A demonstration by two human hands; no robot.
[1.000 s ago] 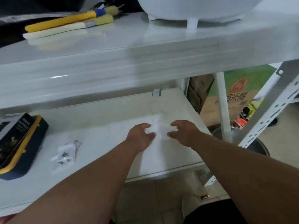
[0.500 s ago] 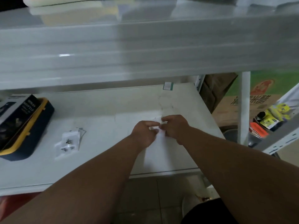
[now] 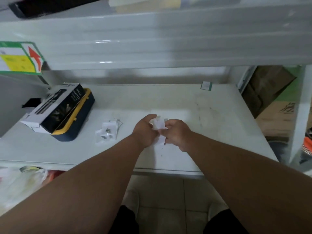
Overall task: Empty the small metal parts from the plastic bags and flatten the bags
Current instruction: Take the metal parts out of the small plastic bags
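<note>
A small clear plastic bag (image 3: 159,127) sits between the two hands, held just above the white shelf (image 3: 185,102). The left hand (image 3: 145,130) curls its fingers around the bag's left edge, thumb reaching over the top corner. The right hand (image 3: 177,134) pinches the bag's right side, with the fingers bent inward toward the plastic. The bag looks creased and stands roughly upright between the palms, its lower end hanging below the knuckles; whether any parts remain inside it is too blurred to tell. A few tiny dark specks (image 3: 161,155) lie on the shelf just below the hands, toward the person.

To the left of the left hand, near but apart from it, lies a small pile of clear bags (image 3: 106,132) with little metal parts (image 3: 107,131) showing dark inside them. Farther left of that pile, well apart from the hands, a black-and-white carton (image 3: 55,107) rests tilted on top of a navy and yellow case (image 3: 81,119).

Beyond the hands, at the far edge of the shelf and a little to the right, a small green-edged tag (image 3: 206,85) stands. Above everything runs the pale front edge of an upper shelf (image 3: 152,39), with a green, yellow and red label (image 3: 20,58) at its left end. To the right of the right hand, past the shelf's edge, brown cardboard boxes (image 3: 276,112) sit on the floor. Below the forearms, beige floor tiles (image 3: 168,200) show.
</note>
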